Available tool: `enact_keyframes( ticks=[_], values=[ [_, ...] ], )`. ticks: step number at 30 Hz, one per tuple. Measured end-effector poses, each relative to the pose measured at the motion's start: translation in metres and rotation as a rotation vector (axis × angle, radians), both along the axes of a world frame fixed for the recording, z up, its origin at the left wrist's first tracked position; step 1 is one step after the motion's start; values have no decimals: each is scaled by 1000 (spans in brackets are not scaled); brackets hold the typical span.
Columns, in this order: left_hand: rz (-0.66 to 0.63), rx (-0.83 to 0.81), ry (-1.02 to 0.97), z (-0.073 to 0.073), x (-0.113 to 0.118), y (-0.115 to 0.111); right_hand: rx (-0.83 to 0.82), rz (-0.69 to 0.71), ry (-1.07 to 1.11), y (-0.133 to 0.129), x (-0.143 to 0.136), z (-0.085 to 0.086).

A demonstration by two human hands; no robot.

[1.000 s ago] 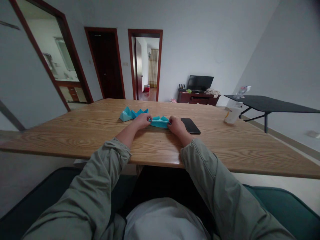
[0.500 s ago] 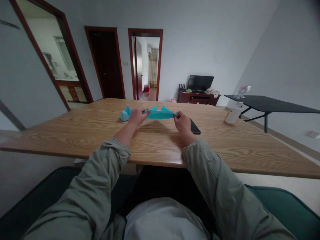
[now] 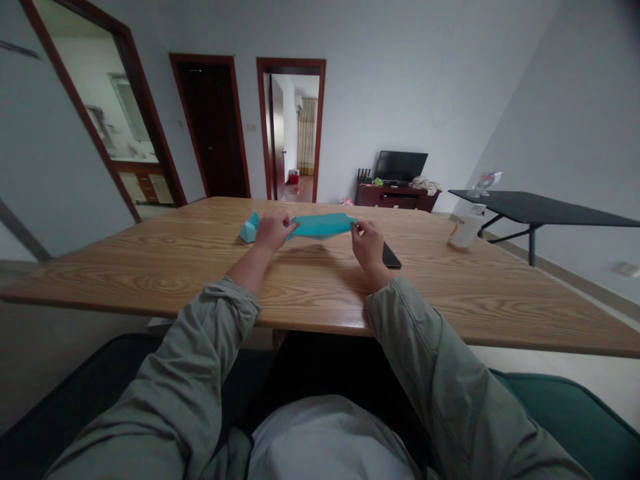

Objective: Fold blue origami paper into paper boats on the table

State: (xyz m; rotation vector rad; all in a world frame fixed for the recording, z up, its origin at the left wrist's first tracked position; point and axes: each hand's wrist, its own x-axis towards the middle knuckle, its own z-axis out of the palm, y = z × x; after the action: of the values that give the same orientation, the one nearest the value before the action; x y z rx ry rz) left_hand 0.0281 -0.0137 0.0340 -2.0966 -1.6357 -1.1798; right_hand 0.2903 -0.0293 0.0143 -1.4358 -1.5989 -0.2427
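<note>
head view | from head height, facing forward and down | table near below | far wall opposite

No words or numbers can be read here. A white cup on the tabletop, well to the right of the right fingers, has a yellow mark, too blurry to read.

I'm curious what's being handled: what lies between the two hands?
In the head view, turquoise paper, held at its ends by the left hand and right hand.
</note>
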Motion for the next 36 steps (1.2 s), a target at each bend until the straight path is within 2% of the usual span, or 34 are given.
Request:
enact_keyframes(
  ticks=[4,9,11,14,19,23,27,29,32,34,36],
  values=[
    [-60,68,149,3,27,-17,3,108,-71,-4,-8,0],
    [-218,-10,133,2,54,-27,25,218,-194,-10,-22,1],
    [-252,-32,150,2,55,-26,21,230,-203,-13,-25,1],
    [-248,69,157,3,52,-24,29,213,-170,-16,-28,2],
    [-229,212,45,7,51,-30,107,88,-57,-17,-27,3],
    [-225,288,-138,8,44,-29,48,17,65,-10,-20,1],
    [-138,347,-421,6,30,-16,-64,-34,289,4,-11,-3],
    [-118,371,-528,7,24,-11,-128,19,422,9,-11,-5],
    [-134,392,-613,8,21,-8,-249,210,521,12,-16,-8],
    [-146,373,-631,9,23,-8,-276,351,466,9,-22,-10],
    [-158,344,-638,10,25,-10,-236,437,372,5,-28,-12]
  ],
)
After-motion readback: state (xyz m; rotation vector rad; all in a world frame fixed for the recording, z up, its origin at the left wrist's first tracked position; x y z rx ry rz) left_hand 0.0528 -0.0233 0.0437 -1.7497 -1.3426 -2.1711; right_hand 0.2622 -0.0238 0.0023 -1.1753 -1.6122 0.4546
